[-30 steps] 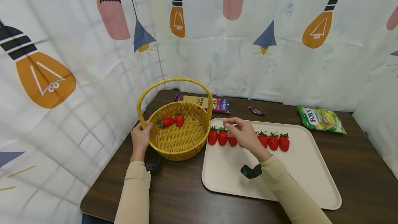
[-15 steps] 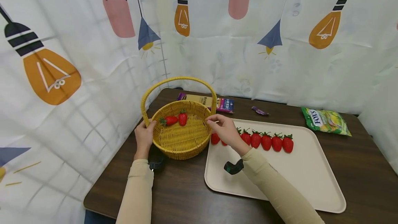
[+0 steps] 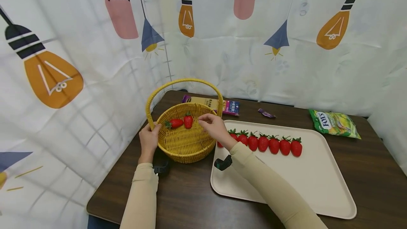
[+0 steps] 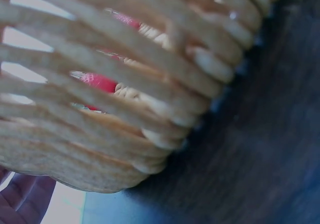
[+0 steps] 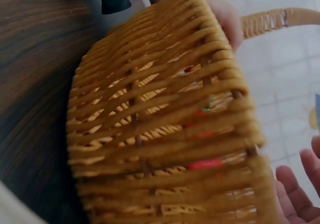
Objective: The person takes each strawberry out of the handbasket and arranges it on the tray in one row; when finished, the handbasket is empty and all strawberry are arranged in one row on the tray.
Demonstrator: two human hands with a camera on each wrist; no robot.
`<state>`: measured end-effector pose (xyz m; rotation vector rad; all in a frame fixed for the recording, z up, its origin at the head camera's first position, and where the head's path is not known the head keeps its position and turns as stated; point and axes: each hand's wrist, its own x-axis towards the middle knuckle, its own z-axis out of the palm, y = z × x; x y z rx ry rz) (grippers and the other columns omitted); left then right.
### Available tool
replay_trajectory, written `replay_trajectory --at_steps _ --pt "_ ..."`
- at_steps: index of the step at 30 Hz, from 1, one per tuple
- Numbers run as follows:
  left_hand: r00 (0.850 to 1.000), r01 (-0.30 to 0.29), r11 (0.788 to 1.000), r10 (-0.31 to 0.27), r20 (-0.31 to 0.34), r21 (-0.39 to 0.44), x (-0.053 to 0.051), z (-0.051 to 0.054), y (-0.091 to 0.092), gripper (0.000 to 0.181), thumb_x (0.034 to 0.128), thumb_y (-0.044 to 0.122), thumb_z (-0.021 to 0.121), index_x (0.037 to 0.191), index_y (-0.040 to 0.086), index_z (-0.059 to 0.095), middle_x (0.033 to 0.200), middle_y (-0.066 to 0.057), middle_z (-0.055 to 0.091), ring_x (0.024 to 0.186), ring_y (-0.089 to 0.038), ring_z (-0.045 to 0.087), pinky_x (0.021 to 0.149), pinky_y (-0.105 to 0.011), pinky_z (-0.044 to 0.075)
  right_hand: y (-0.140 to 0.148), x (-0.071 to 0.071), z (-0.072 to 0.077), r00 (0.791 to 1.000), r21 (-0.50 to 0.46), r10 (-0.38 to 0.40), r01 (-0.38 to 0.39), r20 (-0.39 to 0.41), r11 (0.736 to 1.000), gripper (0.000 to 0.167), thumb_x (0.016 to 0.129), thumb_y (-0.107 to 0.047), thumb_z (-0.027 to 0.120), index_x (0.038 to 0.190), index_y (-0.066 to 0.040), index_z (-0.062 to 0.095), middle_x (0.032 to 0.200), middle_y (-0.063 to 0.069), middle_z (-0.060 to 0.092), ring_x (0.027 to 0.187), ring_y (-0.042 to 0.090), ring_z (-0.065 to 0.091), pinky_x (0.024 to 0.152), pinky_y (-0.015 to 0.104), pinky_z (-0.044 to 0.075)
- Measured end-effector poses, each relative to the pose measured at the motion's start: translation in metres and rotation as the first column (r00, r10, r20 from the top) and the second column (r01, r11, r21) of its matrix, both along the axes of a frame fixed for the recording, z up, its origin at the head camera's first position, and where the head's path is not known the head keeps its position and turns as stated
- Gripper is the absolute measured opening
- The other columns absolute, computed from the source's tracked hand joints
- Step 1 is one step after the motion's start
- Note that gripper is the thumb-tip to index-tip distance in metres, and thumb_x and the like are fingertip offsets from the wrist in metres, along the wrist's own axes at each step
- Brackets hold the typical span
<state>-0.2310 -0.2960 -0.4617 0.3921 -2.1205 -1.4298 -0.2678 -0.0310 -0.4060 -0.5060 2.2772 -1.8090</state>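
A yellow woven basket (image 3: 187,158) with a tall hoop handle stands on the table. My left hand (image 3: 148,140) grips its left rim by the foot of the handle. Two red strawberries (image 3: 188,120) with green tops lie inside, toward the back left. Over the basket's right side hovers my right hand (image 3: 214,129), fingers bent loosely and nothing visible between them. In the right wrist view its fingers (image 5: 295,196) appear beside the basket's rim. Several more strawberries (image 3: 274,145) form a row on a cream tray (image 3: 286,183); my right hand and wrist partly cover the leftmost ones.
Behind the basket lies a long purple and gold snack packet (image 3: 203,101). A small purple wrapped sweet (image 3: 266,113) is beyond the tray. At the back right rests a green candy bag (image 3: 334,124). Printed cloth (image 3: 222,63) hangs along the table's back and left sides.
My right hand has moved left from above the strawberry row to over the basket. The left hand keeps its grip on the basket, and the strawberries stay put.
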Motion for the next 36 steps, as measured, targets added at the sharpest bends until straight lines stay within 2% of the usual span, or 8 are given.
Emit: replay_trajectory --at_steps 6,14,18,21,25,31,36 --pt "1.000 0.003 1.000 -0.003 0.004 -0.007 0.001 -0.001 -0.001 0.019 0.0928 0.022 0.065 0.094 0.004 0.070 0.067 -0.006 0.052 0.055 -0.016 0.043 0.053 -0.027 0.038 -0.021 -0.010 -0.004 0.998 -0.007 0.028 -0.028 0.060 1.000 0.030 0.097 -0.021 0.060 0.121 -0.002 0.063 0.113 0.010 0.063 0.098 0.040 0.065 0.087 0.049 0.052" --pt "1.000 0.008 1.000 -0.008 0.008 -0.005 0.001 -0.004 -0.001 0.020 0.0933 0.023 0.064 0.095 0.004 0.070 0.074 -0.010 0.056 0.059 -0.017 0.046 0.055 -0.026 0.040 -0.039 -0.022 -0.010 0.988 -0.020 0.030 -0.028 0.148 0.999 0.031 0.096 -0.021 0.062 0.122 -0.004 0.062 0.117 0.009 0.061 0.105 0.037 0.062 0.088 0.046 0.052" --pt "1.000 0.007 1.000 -0.007 0.005 -0.005 0.001 -0.003 -0.001 0.018 0.0933 0.022 0.064 0.093 0.005 0.069 0.073 -0.011 0.056 0.059 -0.018 0.046 0.054 -0.027 0.040 -0.043 -0.022 0.001 0.981 0.038 0.102 -0.109 0.165 0.993 0.032 0.096 -0.022 0.062 0.124 -0.004 0.061 0.116 0.009 0.062 0.106 0.039 0.061 0.088 0.047 0.051" --pt "1.000 0.001 1.000 -0.001 0.001 -0.016 0.001 -0.003 -0.002 0.017 0.0933 0.021 0.064 0.094 0.004 0.070 0.074 -0.011 0.058 0.059 -0.017 0.047 0.054 -0.026 0.040 -0.046 -0.023 0.015 0.971 0.095 0.179 -0.196 0.162 0.976 0.034 0.097 -0.023 0.062 0.126 -0.004 0.060 0.116 0.009 0.061 0.106 0.040 0.061 0.089 0.049 0.050" --pt "1.000 -0.002 1.000 0.002 -0.003 -0.025 -0.001 -0.001 -0.004 0.017 0.0928 0.020 0.064 0.093 0.004 0.069 0.074 -0.012 0.057 0.059 -0.017 0.046 0.054 -0.025 0.040 -0.051 -0.029 0.030 0.960 0.144 0.231 -0.254 0.159 0.956 0.038 0.096 -0.023 0.062 0.128 -0.002 0.059 0.117 0.010 0.061 0.109 0.039 0.059 0.091 0.050 0.049" --pt "1.000 0.005 1.000 -0.005 0.019 -0.004 0.000 0.000 -0.005 0.018 0.0929 0.022 0.064 0.093 0.004 0.069 0.074 -0.010 0.056 0.060 -0.017 0.047 0.054 -0.025 0.041 -0.056 -0.044 0.035 0.952 0.128 0.222 -0.252 0.210 0.959 0.036 0.098 -0.022 0.059 0.128 -0.003 0.058 0.123 0.013 0.059 0.115 0.040 0.056 0.094 0.049 0.048" --pt "1.000 0.010 1.000 -0.010 0.017 0.003 0.001 -0.002 -0.002 0.017 0.0929 0.021 0.064 0.091 0.005 0.068 0.069 -0.006 0.053 0.056 -0.016 0.046 0.052 -0.026 0.040 -0.055 -0.053 0.029 0.948 0.086 0.180 -0.209 0.263 0.974 0.031 0.100 -0.023 0.056 0.125 -0.005 0.058 0.122 0.021 0.056 0.104 0.039 0.057 0.096 0.050 0.047"
